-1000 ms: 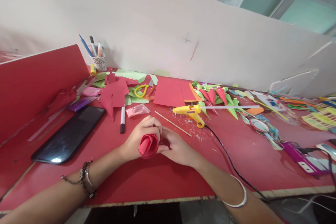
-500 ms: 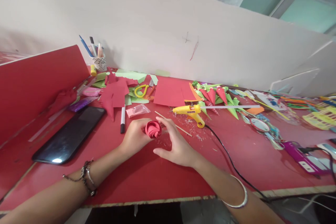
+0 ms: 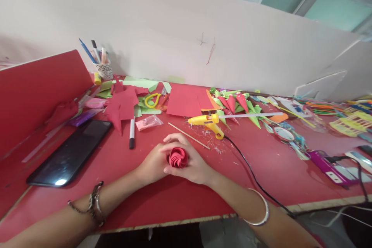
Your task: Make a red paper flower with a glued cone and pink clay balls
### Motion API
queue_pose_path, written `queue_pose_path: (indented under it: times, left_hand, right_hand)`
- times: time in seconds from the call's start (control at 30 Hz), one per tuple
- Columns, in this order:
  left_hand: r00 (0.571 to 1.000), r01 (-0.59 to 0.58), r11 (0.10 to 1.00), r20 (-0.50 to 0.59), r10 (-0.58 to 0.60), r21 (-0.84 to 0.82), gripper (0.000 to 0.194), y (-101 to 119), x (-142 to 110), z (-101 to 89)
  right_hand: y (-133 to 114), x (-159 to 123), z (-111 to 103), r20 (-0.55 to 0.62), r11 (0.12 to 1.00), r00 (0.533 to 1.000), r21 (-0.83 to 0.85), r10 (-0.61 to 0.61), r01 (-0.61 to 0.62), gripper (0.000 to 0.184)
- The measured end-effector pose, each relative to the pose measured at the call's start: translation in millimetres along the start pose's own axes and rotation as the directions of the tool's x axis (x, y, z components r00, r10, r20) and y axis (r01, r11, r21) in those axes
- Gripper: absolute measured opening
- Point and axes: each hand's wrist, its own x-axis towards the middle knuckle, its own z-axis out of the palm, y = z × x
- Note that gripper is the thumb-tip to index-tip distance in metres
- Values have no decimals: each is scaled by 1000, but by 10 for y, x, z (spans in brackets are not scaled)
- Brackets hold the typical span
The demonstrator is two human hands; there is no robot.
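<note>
A rolled red paper flower (image 3: 178, 158) shows its spiral top between my two hands, above the front of the red table. My left hand (image 3: 154, 166) grips it from the left, its fingertips partly hidden behind my right hand. Curled around the flower from the right is my right hand (image 3: 195, 162), thumb at the near side and fingers over the far side. Just beyond the hands lie a thin wooden stick (image 3: 188, 136) and a yellow glue gun (image 3: 207, 122) with a long glue stick in its back. The flower's lower part is hidden.
A phone (image 3: 71, 153), a marker (image 3: 131, 133) and a small clear packet (image 3: 148, 122) lie to the left. Red paper sheets (image 3: 184, 102) and paper cones (image 3: 231, 103) lie farther back. The glue gun's black cord (image 3: 252, 170) crosses the right side near a purple power strip (image 3: 331, 168).
My right hand has closed in around the paper flower from the right. The flower and my left hand have moved slightly right and nearer. The view has shifted a little.
</note>
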Motion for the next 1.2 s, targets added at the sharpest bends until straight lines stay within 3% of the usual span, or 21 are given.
queue_pose_path:
  times: [0.1,0.17,0.37,0.47,0.53,0.63,0.73,0.8,0.9,1.0,1.13,1.2]
  left_hand:
    - [996,-48,999,77,49,-16,10,-9,5,2]
    - [994,-16,998,109,23,-65,8,-7,15,-7]
    - [998,-11,992,67,19,-122,16,18,41,-21]
    - [996,9,979,90,10,-203,14,28,21,-18]
    - [981,113,944,186,-56,-310,15,47,0,-33]
    - [882,380,785,447,-149,-489,16,89,-22,-82]
    - [707,599,614,699,-105,-514,12,124,-19,-135]
    - [605,667,566,796,-31,-485,8,134,-6,-162]
    - [505,712,526,859,77,-466,6,134,12,-186]
    - [476,724,500,869,135,-475,8,128,19,-202]
    - [485,706,520,864,138,-480,14,124,22,-220]
    - [512,667,556,847,143,-496,19,115,20,-221]
  right_hand:
    - [-26,-4,12,-48,1000,999,21,17,-16,20]
    - [-29,-1,15,-104,999,994,19,27,-25,15]
    - [39,22,17,-291,1000,957,2,14,-14,11]
    - [73,14,22,-282,997,958,72,56,-37,18]
    - [75,1,17,-212,983,973,175,94,-57,27]
    - [39,-11,-19,-48,946,996,317,80,-61,35]
    - [-9,-8,-74,118,908,993,415,3,-52,35]
    - [-26,-4,-105,205,887,978,458,-37,-62,36]
    - [-27,-2,-133,291,847,956,520,-47,-116,47]
    - [-30,-3,-145,304,827,952,542,-31,-146,51]
    - [-57,-5,-143,239,861,970,500,-32,-94,40]
    - [-65,-12,-133,202,858,979,506,-20,-87,38]
